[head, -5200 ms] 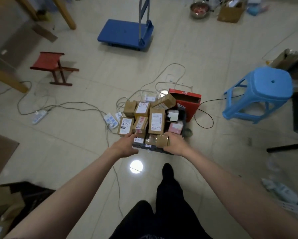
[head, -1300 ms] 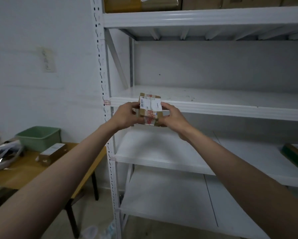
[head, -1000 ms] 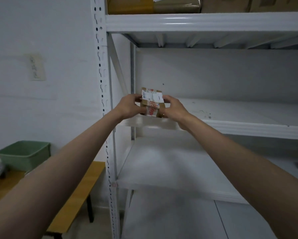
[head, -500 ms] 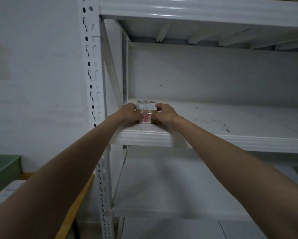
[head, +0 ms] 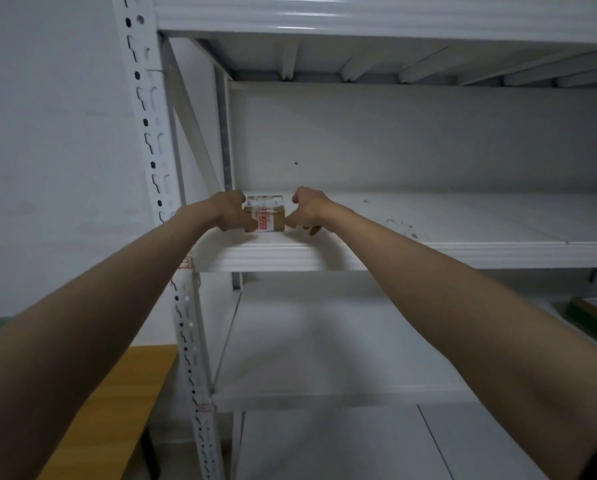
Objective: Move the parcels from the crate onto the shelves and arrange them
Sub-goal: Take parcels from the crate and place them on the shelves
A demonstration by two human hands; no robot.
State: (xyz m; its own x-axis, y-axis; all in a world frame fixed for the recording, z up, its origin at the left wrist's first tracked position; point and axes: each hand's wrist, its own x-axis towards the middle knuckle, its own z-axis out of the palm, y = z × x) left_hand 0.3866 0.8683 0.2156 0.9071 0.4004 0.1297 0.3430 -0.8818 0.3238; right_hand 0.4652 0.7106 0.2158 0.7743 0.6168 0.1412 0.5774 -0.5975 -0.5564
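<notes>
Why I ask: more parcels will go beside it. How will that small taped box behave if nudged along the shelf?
The small box sits flat and squat on the shelf, so it should slide, not tip. Cardboard probably keeps it stiff. Glossy tape may make it slippery.

A white metal shelving unit (head: 359, 258) fills most of the frame, its slotted upright post (head: 151, 133) running down the left of centre. The middle shelf board (head: 463, 220) carries one small brown cardboard parcel (head: 265, 213) with a white label and red-printed tape, sitting at the board's left end, near the front edge. A few dark scuff marks (head: 401, 227) speckle the board to the right of it. The lower shelf board (head: 324, 341) holds a flat green-edged package (head: 593, 311) at the far right edge of the frame. A wooden tabletop (head: 117, 403) shows at the lower left.
</notes>
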